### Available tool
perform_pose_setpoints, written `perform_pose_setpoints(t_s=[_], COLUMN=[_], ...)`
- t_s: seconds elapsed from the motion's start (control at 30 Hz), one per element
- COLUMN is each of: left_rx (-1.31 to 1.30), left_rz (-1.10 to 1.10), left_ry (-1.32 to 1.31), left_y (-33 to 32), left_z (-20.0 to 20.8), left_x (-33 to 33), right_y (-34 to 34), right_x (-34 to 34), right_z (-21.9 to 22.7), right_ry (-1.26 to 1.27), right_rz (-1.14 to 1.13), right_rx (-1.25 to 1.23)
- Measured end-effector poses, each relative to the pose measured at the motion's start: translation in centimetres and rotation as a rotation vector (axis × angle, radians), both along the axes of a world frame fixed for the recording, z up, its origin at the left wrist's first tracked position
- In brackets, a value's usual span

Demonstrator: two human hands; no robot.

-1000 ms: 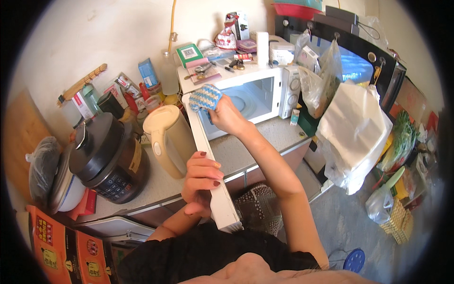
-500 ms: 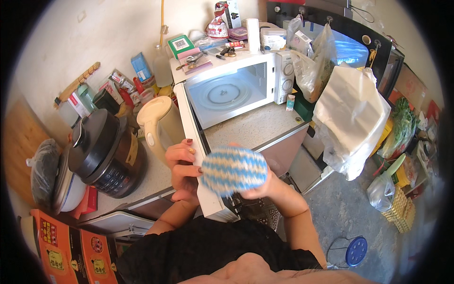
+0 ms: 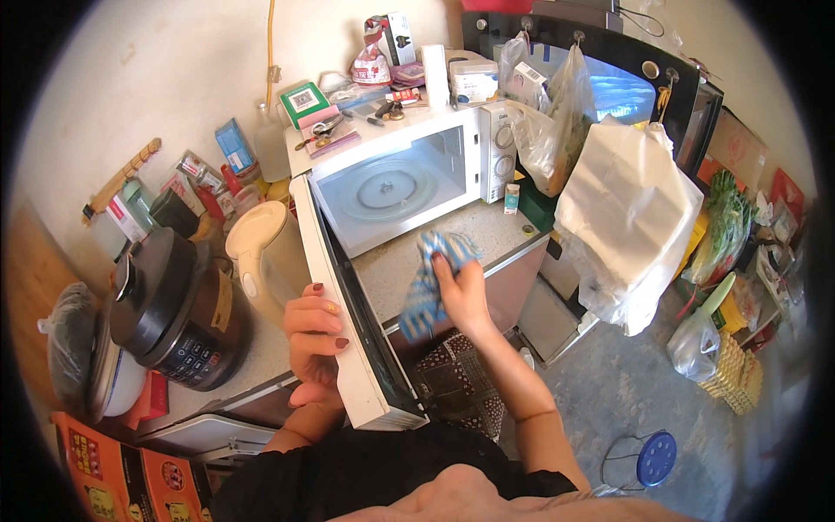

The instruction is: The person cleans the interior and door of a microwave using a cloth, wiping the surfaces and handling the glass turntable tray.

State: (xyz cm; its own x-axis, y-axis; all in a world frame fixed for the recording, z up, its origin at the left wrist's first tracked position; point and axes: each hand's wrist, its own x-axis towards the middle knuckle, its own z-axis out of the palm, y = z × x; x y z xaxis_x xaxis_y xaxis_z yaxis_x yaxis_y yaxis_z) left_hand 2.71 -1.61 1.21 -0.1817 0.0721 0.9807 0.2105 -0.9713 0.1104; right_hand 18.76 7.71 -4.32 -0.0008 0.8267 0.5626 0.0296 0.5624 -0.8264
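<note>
A white microwave (image 3: 383, 228) stands on the counter with its door (image 3: 350, 339) swung wide toward me. My left hand (image 3: 311, 335) grips the door's outer side, fingers curled over its top edge. In my right hand (image 3: 464, 296) a blue-and-white striped cloth (image 3: 424, 291) is bunched up, its lower part hanging loose. That hand is in front of the microwave's opening, above the counter. Inside the lit cavity lies a round glass turntable (image 3: 389, 188).
A cream kettle (image 3: 261, 248) and a dark electric pressure cooker (image 3: 187, 317) stand left of the door. Keys (image 3: 326, 128) and small items lie on the microwave. Plastic bags (image 3: 622, 217) hang at the right. A small bottle (image 3: 511, 198) stands beside the microwave.
My right hand has swung the cloth from the door's edge forward and right; it was spread out and is now crumpled. My left hand stays on the door.
</note>
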Motion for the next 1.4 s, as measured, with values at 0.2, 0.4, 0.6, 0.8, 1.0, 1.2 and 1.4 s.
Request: perform_pose_setpoints(t_s=[0.2, 0.4, 0.6, 0.8, 1.0, 1.2, 1.4], left_rx=[-0.047, -0.042, -0.071, -0.118, -0.139, -0.16, -0.139], left_rz=[-0.015, 0.025, 0.006, 0.036, 0.076, 0.127, 0.124], left_ry=[0.122, 0.114, 0.103, 0.173, 0.194, 0.149, 0.121], left_y=[-0.5, -0.7, -0.4, -0.9, -0.8, -1.4, -1.7], left_z=[-0.1, 0.4, -0.1, -0.3, 0.0, 0.0, -0.7], left_x=[-1.8, -1.2, -0.9, -2.1, -1.9, -1.2, -1.8], right_y=[13.3, 14.1, 13.9, 15.4, 15.5, 16.6, 19.9], right_x=[-5.4, -12.7, -9.6, -0.6, -0.3, -3.6, -2.5], right_z=[-0.3, -3.3, -8.1, -8.4, -7.4, -6.3, -7.9], right_ry=[-0.198, -0.836, -0.727, -0.951, -0.848, -0.829, -1.075], right_rz=[-0.295, 0.09, -0.128, -0.226, -0.24, -0.414, -0.66], right_rx=[0.281, 0.458, 0.704, 0.171, -0.059, 0.134, 0.214])
